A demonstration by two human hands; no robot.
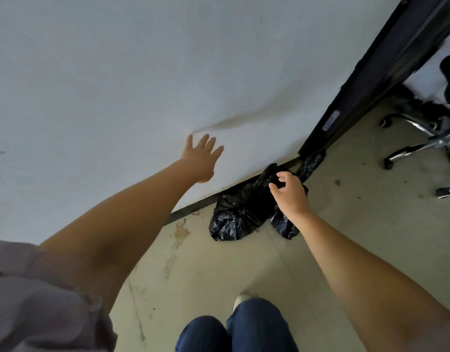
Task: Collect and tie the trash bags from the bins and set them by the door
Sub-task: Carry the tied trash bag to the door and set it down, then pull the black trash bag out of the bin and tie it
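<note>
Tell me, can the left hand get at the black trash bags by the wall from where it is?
Probably yes: the left hand is open against the wall, with nothing between it and the trash bags below.

Pretty plain room tbh. A big pale wall (117, 72) fills everything from 9 o'clock round to 1, smooth, with one small dark speck far over at 9. A dark baseboard (193, 208) runs along its foot near the middle. Black door frame (386, 62) slants up toward 2 o'clock. The floor (345, 224) is dull beige concrete with rusty stains near centre and dark spots toward 3. A chrome chair base (427, 138) on casters sits at 3.
</note>
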